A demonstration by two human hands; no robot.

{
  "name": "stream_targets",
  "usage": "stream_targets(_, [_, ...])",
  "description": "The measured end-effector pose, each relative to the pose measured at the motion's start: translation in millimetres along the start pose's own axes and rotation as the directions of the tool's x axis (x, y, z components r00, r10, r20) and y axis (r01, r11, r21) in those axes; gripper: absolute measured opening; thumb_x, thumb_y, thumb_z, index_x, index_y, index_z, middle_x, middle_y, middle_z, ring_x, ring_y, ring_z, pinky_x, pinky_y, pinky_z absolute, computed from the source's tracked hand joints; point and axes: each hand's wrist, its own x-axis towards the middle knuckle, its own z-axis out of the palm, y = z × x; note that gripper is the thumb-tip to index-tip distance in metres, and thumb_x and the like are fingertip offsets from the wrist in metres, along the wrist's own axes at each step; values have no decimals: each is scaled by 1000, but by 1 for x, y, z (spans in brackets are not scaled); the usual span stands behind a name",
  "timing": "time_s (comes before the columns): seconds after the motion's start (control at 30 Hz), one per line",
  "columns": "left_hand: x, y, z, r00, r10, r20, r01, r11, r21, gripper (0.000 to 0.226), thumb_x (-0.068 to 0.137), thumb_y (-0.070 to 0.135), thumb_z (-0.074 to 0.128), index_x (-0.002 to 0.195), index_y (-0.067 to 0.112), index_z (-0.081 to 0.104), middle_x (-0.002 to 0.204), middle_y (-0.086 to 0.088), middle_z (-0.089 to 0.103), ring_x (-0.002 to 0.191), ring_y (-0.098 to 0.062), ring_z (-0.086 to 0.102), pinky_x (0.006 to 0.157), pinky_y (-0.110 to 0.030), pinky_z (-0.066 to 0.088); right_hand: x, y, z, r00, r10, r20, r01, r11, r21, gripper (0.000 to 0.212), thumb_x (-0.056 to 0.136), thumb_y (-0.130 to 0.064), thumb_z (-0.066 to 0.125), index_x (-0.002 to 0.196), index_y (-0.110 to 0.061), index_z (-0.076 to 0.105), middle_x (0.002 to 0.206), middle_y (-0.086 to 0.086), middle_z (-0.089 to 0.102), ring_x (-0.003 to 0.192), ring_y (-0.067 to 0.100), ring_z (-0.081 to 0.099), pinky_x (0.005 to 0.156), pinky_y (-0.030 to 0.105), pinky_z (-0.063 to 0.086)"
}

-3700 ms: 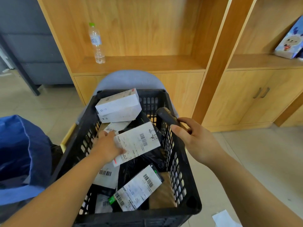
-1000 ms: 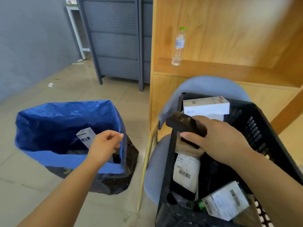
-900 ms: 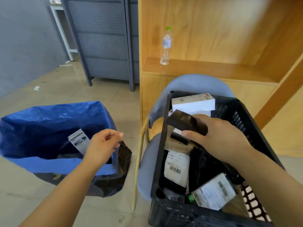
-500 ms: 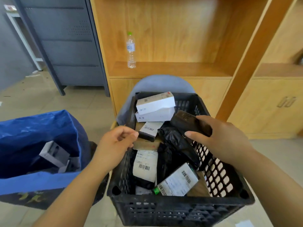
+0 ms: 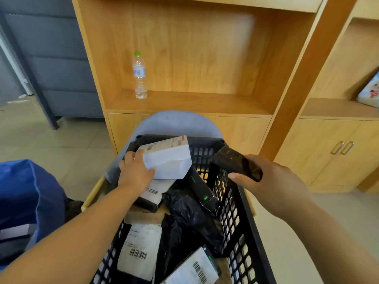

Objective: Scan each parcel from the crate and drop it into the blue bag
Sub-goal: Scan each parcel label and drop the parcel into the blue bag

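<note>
Your left hand [image 5: 135, 173] grips a white rectangular cardboard box [image 5: 168, 160] at the far end of the black perforated plastic crate [image 5: 230, 203], above labelled black plastic mailers [image 5: 185, 211]. Your right hand [image 5: 273, 182] wraps its fingers round a black handheld scanner [image 5: 235, 163] over the crate's right wall. The blue plastic bag [image 5: 30, 193] stands left.

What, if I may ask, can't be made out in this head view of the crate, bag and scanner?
All in the head view:
- Bag: cut off by the left edge; its contents do not show.
- Crate: floor hidden under parcels; near end cut off by the bottom edge.
- Label print on the box gripped by the left hand: too small and blurred.
- Scanner: lower part hidden inside the right hand.
</note>
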Motion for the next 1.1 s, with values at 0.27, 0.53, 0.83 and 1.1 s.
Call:
stream_targets(0.27, [40,-1,24,996,83,32,-89,965,248,60,93,20,51,147,17,26,142,-10,31,124,-37,32,98,-39,39,36,9,17,1000,-22,-1,22,1000,19,77,67,-87,34,130,-44,45,89,-12,60,83,14,58,66,32,53])
stream_targets(0.53, [15,-4,24,986,133,-96,-145,980,-133,32,90,39,61,108,14,66,112,-1,46,101,-24,55,88,-33,46,25,7,27,999,-27,28,26,998,52,81,64,-88,32,131,-45,45,88,-15,62,81,9,58,63,27,52])
stream_targets(0.83, [12,8,31,907,-383,172,411,725,-552,79,69,39,83,126,6,40,129,-13,48,110,-33,55,82,-43,55,12,13,25,999,-13,46,9,997,74,86,57,-92,27,126,-45,48,86,-14,61,80,11,58,67,33,55])
stream_targets(1.1, [-19,7,24,808,-279,520,589,408,-698,35,88,17,67,122,13,56,126,-14,56,114,-32,55,78,-44,56,-1,10,23,996,7,94,-17,994,109,58,80,-76,43,127,-42,48,86,-7,62,79,14,59,66,33,53])
